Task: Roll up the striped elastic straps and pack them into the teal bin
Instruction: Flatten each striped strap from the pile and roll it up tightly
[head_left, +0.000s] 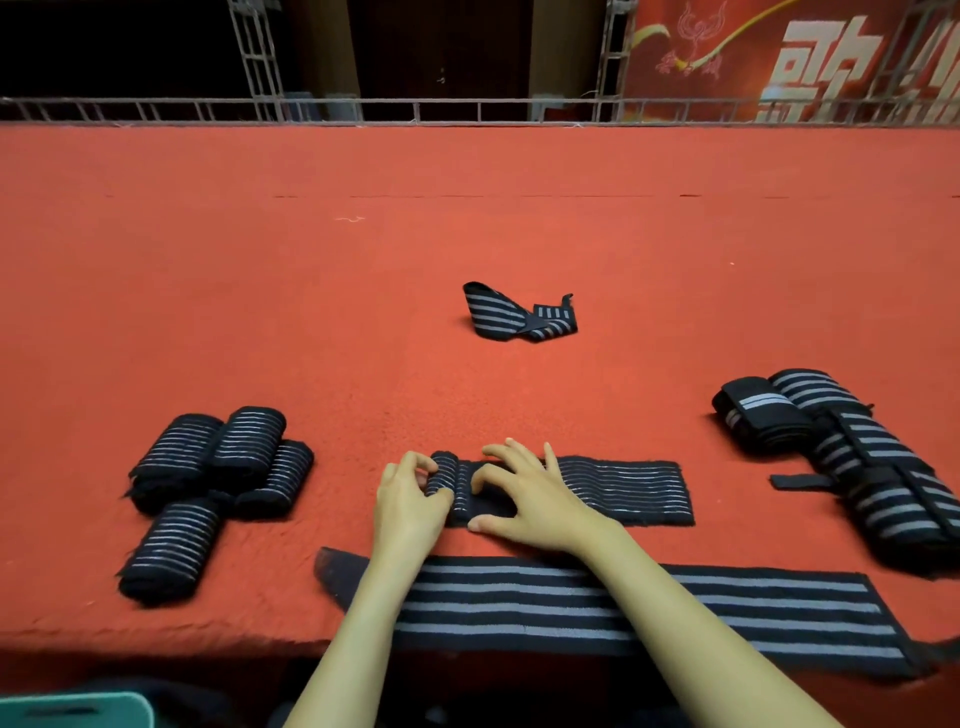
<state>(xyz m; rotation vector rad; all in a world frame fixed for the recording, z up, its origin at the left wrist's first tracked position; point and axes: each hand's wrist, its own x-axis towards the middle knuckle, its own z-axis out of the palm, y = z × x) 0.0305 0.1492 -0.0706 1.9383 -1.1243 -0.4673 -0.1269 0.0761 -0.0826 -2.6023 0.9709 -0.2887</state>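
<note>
rolling looks barely begun: the left hand (410, 499) pinches the small coil at one end of the thin-striped elastic strap (623, 488), and the right hand (524, 499), fingers spread, presses the flat length just beside it. if the pinch loosens, the coil may spring open; uneven pressure could skew it. forearms may drag the wide-striped strap (727, 608) beneath them. only a corner of the teal bin (78, 709) shows, below and left of the left forearm.

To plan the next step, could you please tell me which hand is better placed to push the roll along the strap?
Left, probably: the left hand grips the roll, while the right hand presses the flat strap just ahead of it.
</note>
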